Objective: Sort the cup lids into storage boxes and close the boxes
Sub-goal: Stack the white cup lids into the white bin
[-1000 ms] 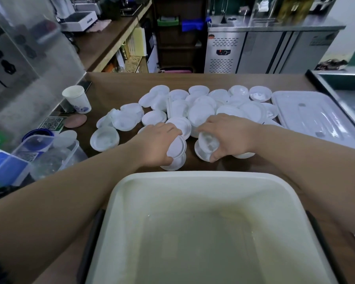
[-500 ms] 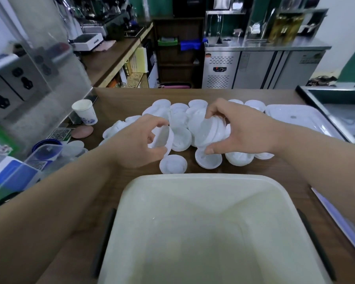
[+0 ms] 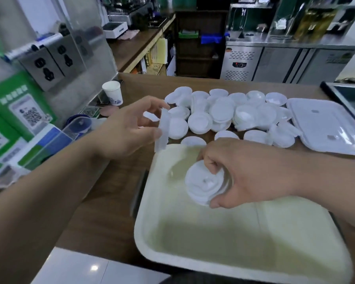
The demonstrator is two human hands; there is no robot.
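Right hand gripping a lid stack over the storage box, left hand pinching a second stack edge-on at 11 o'clock, loose lids lying at 12 on the counter, steel cabinets standing behind.

- The cup lids are showing plain white, faintly see-through, with no print.
- The storage box is looking pale cream, and it is shading to a yellowish green at its floor.
- A black handle is running along the storage box's left side.
- The box lid is showing milky white with small grey patches.
- The table is showing dark brown wood grain.
- The paper cup is showing white with blue print low down.
- The sign is showing bright green around a black-and-white QR pattern.
- The fridge cabinet is gleaming silver-grey.
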